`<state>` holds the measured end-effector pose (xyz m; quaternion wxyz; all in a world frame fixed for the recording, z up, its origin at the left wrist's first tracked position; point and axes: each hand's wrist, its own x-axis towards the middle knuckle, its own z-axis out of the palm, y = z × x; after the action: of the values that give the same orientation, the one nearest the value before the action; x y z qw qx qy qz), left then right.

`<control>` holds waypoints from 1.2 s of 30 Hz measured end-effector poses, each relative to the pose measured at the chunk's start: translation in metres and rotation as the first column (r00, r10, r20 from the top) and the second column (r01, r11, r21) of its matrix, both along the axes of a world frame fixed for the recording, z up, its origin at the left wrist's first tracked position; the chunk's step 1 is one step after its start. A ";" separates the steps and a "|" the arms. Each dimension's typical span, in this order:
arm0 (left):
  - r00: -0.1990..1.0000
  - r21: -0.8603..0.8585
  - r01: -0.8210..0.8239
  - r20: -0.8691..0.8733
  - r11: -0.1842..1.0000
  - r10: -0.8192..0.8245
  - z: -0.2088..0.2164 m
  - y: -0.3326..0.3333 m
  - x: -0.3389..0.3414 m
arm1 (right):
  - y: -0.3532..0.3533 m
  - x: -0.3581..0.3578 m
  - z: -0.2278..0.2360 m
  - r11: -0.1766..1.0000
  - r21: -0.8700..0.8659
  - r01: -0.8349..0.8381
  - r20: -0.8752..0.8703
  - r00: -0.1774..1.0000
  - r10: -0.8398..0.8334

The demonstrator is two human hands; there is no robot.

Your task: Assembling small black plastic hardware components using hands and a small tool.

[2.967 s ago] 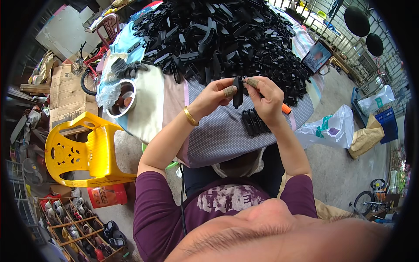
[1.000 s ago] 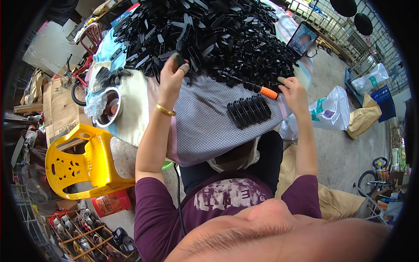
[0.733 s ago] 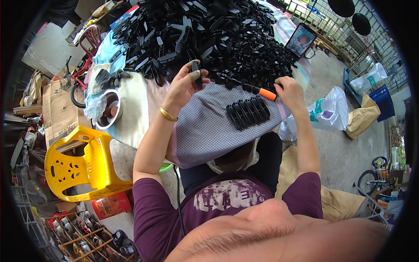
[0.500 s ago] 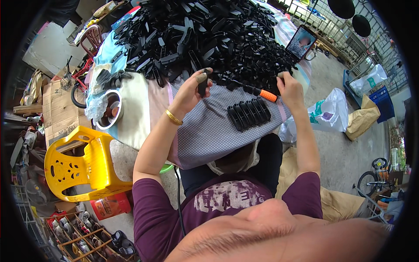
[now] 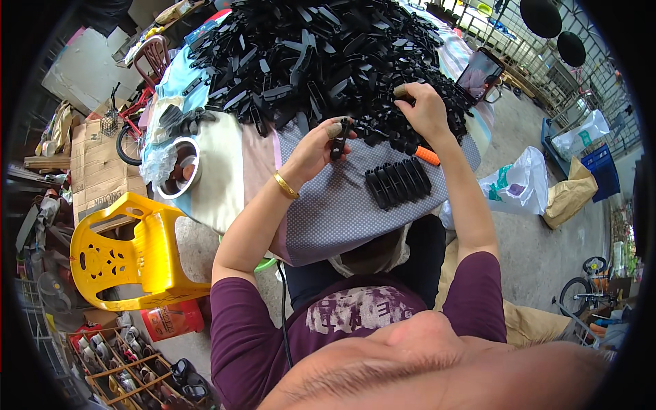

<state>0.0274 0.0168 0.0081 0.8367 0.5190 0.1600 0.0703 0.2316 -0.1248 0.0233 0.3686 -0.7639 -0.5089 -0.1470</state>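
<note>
- Your left hand [image 5: 318,149] clamps a black part [image 5: 339,141] between thumb and fingers, above the cloth [image 5: 328,229].
- Your right hand [image 5: 428,116], toward two o'clock from that part, curls its fingers over the pile [image 5: 321,61] (whether they pinch a piece, I cannot tell).
- The pile spreads at twelve o'clock.
- At four o'clock, a row [image 5: 398,183] of black parts lies on the cloth.
- Beside your right forearm, between three and four, sits an orange handle [image 5: 428,156].
- Farther out at eight stands a yellow chair [image 5: 152,239].
</note>
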 end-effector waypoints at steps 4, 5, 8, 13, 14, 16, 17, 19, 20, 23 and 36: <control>0.999 -0.086 0.023 0.040 0.996 -0.020 -0.005 0.003 -0.001 | 0.014 0.004 -0.004 1.000 -0.003 0.000 0.039 0.999 0.000; 0.999 -0.055 0.031 0.031 0.998 -0.029 -0.003 0.001 -0.001 | 0.015 0.004 -0.005 1.000 -0.004 -0.005 0.040 0.999 0.006; 0.999 -0.006 0.026 0.023 1.000 -0.026 -0.001 -0.002 0.000 | 0.016 0.004 -0.006 0.999 0.034 -0.030 0.028 0.999 0.029; 0.993 -0.029 0.049 0.105 0.998 -0.045 -0.009 0.002 0.000 | 0.012 -0.026 0.003 0.945 0.289 -0.151 -0.511 0.811 0.286; 0.994 -0.030 0.042 0.104 0.999 -0.038 -0.010 0.002 -0.001 | 0.007 -0.038 0.012 0.948 0.250 -0.199 -0.626 0.713 0.315; 0.987 -0.080 0.073 0.151 0.994 -0.060 -0.012 0.003 0.000 | 0.002 -0.050 0.015 0.946 0.230 -0.229 -0.682 0.656 0.324; 0.987 -0.080 0.070 0.150 0.994 -0.058 -0.013 0.003 0.000 | 0.001 -0.055 0.015 0.942 0.214 -0.259 -0.734 0.593 0.330; 0.974 -0.110 0.108 0.210 0.988 -0.083 -0.014 0.005 0.001 | 0.000 -0.064 0.016 0.932 0.223 -0.287 -0.762 0.545 0.350; 0.975 -0.109 0.104 0.210 0.989 -0.080 -0.015 0.007 0.000 | -0.001 -0.072 0.016 0.905 0.300 -0.302 -0.780 0.468 0.415; 0.967 -0.207 0.148 0.236 0.967 -0.098 -0.015 0.008 -0.001 | -0.008 -0.079 0.020 0.875 0.343 -0.343 -0.772 0.428 0.470; 0.955 -0.022 0.091 0.284 0.996 -0.081 -0.011 -0.001 -0.001 | 0.001 -0.095 0.005 0.952 0.226 -0.208 -0.159 0.956 0.246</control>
<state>0.0260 0.0159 -0.0030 0.8622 0.4953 0.0175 0.1044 0.1370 -0.1242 0.0285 0.5062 -0.6680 -0.5390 -0.0838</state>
